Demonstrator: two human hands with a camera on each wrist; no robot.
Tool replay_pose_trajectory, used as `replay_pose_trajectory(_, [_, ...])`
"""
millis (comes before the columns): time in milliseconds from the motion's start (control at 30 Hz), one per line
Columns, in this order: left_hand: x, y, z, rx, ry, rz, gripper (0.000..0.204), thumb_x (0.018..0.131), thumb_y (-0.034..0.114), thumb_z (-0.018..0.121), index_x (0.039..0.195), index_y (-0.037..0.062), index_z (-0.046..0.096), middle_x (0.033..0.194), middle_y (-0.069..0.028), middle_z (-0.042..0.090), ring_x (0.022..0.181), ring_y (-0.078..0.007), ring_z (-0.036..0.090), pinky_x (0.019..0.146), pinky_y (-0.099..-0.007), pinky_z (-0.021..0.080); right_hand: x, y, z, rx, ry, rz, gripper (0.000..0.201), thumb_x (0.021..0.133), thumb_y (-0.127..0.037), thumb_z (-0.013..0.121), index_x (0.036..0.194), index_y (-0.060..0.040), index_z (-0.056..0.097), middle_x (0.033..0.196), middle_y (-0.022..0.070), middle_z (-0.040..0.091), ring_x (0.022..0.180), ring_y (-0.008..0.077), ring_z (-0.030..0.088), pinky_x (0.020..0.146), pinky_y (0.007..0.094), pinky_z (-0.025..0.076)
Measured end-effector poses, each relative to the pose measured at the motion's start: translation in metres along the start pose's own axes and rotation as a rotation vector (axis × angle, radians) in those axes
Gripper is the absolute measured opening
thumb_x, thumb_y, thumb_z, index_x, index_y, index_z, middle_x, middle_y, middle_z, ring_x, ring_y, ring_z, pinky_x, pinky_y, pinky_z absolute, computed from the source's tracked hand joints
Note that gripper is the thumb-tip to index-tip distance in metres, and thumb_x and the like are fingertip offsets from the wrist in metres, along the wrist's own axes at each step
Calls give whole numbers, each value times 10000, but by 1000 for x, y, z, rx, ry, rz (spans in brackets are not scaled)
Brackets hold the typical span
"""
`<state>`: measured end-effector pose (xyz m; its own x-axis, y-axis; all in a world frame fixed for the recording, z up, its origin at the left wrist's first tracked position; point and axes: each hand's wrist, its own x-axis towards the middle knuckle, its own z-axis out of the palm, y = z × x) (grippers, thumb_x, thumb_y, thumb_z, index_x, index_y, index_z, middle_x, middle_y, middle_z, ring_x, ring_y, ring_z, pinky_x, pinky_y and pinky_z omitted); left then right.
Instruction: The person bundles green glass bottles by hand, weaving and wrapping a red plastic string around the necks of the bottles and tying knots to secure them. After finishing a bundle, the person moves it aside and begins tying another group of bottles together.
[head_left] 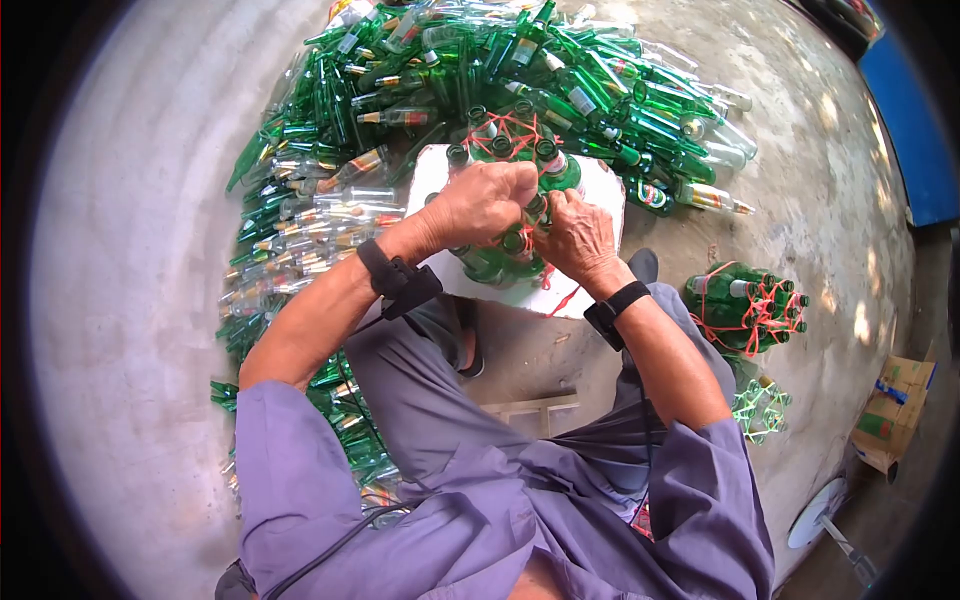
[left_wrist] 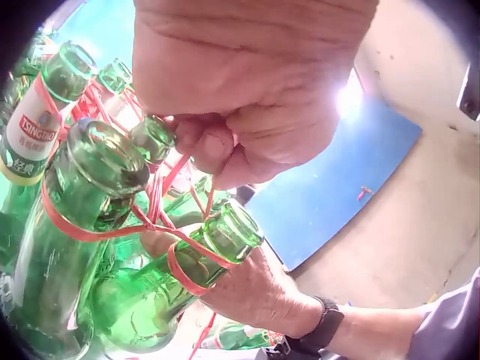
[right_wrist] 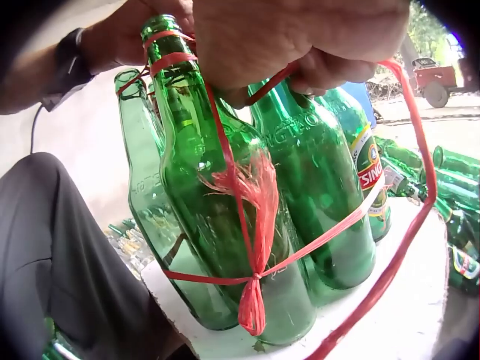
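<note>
A cluster of green glass bottles [right_wrist: 225, 195] stands upright on a white board [head_left: 605, 190] between the person's knees. Red plastic string [left_wrist: 154, 210] loops round the necks, and another length circles the bodies, with a frayed knot [right_wrist: 255, 279] low on one side. Over the bottle tops, the left hand [head_left: 485, 200] pinches the string between thumb and fingers. Close beside it, the right hand [head_left: 578, 235] has curled fingers on the string, whose loose length hangs down past the bottles in the right wrist view. Some of the right fingers are hidden behind bottle necks in the left wrist view.
A large heap of loose green and clear bottles [head_left: 460, 70] curves round the front and left. To the right stands a bundle of green bottles tied with red string [head_left: 745, 305], with a string-tied clear bundle [head_left: 762, 410] nearer. A cardboard box [head_left: 893, 412] lies farther right.
</note>
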<state>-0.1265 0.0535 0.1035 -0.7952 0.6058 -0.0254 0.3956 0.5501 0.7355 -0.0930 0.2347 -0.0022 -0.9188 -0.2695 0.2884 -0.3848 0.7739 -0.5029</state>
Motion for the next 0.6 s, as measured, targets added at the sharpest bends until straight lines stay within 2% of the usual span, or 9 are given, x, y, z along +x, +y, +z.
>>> replay_pose_trajectory(100, [-2, 2, -3, 16, 15, 18, 123, 722, -73, 510, 791, 27, 501, 681, -35, 469, 661, -128, 471, 603, -316, 411, 1, -1, 0, -13, 1, -11, 437, 813, -408, 745, 924, -11, 598, 898, 191, 646, 713, 402, 669, 603, 508, 524])
replay_pose_trajectory(167, [-6, 7, -6, 81, 11, 13, 79, 759, 18, 558, 836, 25, 575, 769, -178, 627, 776, -381, 636, 713, -443, 498, 0, -1, 0, -21, 14, -16, 444, 816, -415, 742, 917, -7, 599, 893, 191, 646, 698, 402, 665, 599, 506, 522])
replay_pose_trajectory(200, [-9, 9, -7, 77, 10, 12, 79, 759, 18, 558, 836, 25, 575, 769, -178, 627, 776, -381, 636, 713, -443, 498, 0, 0, 1, -10, 31, -24, 449, 823, -423, 738, 914, -6, 601, 878, 191, 645, 688, 402, 662, 595, 505, 520])
replay_pose_trajectory(267, [-14, 11, -8, -50, 19, -119, 87, 761, 17, 541, 840, 21, 578, 754, -170, 618, 747, -332, 638, 700, -419, 497, 1, -1, 0, -1, 50, -33, 454, 830, -431, 733, 912, -4, 602, 862, 191, 645, 679, 401, 660, 591, 505, 519])
replay_pose_trajectory(400, [-22, 0, -10, -116, 54, -166, 93, 757, 30, 545, 841, 13, 580, 738, -155, 610, 721, -286, 623, 690, -386, 495, 0, -3, -2, -9, 32, -13, 462, 847, -451, 724, 897, -9, 605, 810, 184, 639, 665, 393, 659, 584, 496, 518])
replay_pose_trajectory(467, [-27, -3, -13, -146, 21, -259, 103, 752, 40, 572, 849, 8, 578, 734, -119, 597, 713, -230, 597, 690, -363, 490, 0, -3, 0, -8, 26, -5, 467, 850, -459, 723, 893, -10, 604, 798, 182, 638, 662, 391, 659, 582, 492, 518])
replay_pose_trajectory(600, [-32, -12, -18, -234, 35, -239, 124, 745, 48, 609, 858, 6, 579, 751, -68, 601, 724, -170, 565, 696, -335, 486, 1, 1, -3, 6, 29, -55, 445, 842, -433, 740, 889, -15, 595, 787, 182, 639, 664, 392, 661, 581, 490, 514])
